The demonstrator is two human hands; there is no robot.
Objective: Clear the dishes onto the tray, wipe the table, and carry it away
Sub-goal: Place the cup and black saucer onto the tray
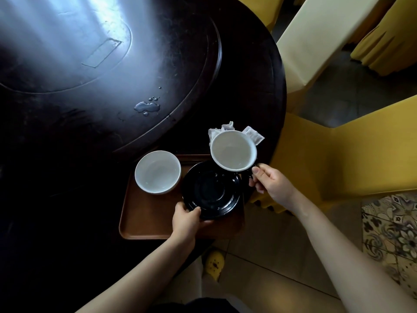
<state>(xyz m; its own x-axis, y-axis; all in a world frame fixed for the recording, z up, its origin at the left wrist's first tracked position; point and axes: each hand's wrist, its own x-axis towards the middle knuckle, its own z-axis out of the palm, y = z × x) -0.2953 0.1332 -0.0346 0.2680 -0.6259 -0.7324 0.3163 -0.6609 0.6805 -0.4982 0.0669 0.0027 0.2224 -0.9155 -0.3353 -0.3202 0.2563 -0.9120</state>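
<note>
I see the right hand [269, 185] pinching the handle of a cup [233, 151], white inside, dark outside, tilted mouth toward me above the black saucer [211, 190]. The left hand [186, 219] grips the saucer's near rim over the brown tray [144, 222], beside a white bowl [158, 171].

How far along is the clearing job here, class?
Done: a white bowl sits on the tray. In hand: left hand holds the black saucer, right hand the cup. Left: crumpled tissue, spilled water, wiping, carrying away.
</note>
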